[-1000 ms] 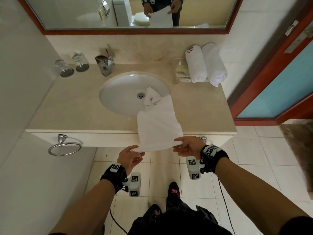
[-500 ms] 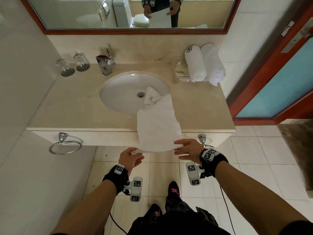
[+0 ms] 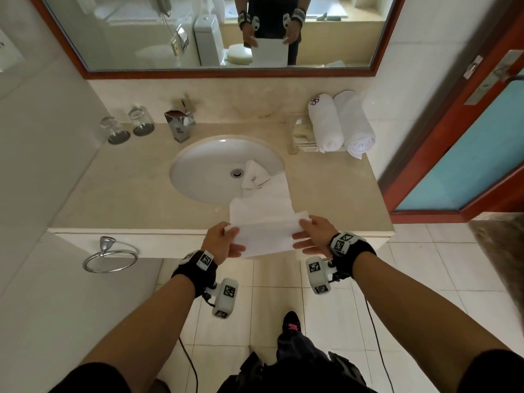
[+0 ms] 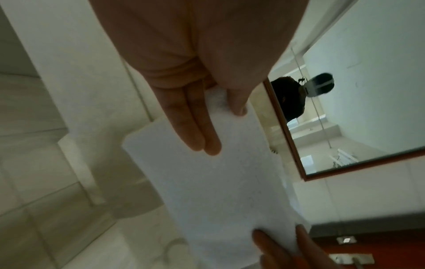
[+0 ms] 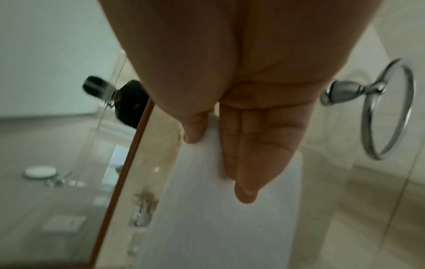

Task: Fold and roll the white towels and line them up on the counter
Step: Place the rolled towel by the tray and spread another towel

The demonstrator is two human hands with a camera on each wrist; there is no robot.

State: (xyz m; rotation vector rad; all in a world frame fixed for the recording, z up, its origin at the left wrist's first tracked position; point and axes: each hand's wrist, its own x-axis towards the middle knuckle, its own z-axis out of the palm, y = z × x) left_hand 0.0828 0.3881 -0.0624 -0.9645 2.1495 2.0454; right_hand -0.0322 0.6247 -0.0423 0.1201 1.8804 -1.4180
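Soft white towel edge now higher

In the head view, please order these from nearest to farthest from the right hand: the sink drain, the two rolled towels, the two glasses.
From the right hand:
1. Sink drain, in the basin, ahead and to its left.
2. Rolled towels, at the counter's back right corner.
3. Glasses, at the back left of the counter, across the sink.
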